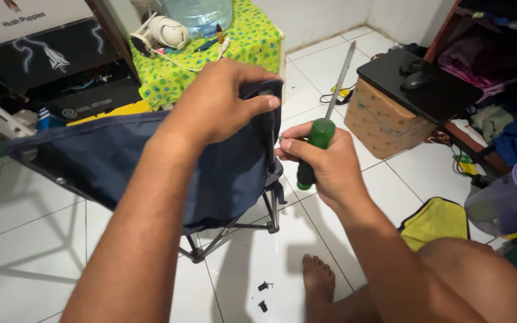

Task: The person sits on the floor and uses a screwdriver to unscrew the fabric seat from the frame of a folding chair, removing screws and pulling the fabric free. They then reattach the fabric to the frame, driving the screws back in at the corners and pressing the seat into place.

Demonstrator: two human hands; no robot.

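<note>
A folding camp chair with navy fabric and a black metal frame stands on the white tiled floor. My left hand grips the top corner of the chair's fabric back at the frame post. My right hand holds a green-handled screwdriver with its long shaft pointing up and away. Its thumb and forefinger also pinch something tiny right beside the post. Two small black parts lie on the floor by my bare foot.
A cardboard box with a black laptop bag and mouse on top stands at the right. A yellow cloth lies by my knee, a purple-lidded bucket at far right. A green-clothed table carries a water jug.
</note>
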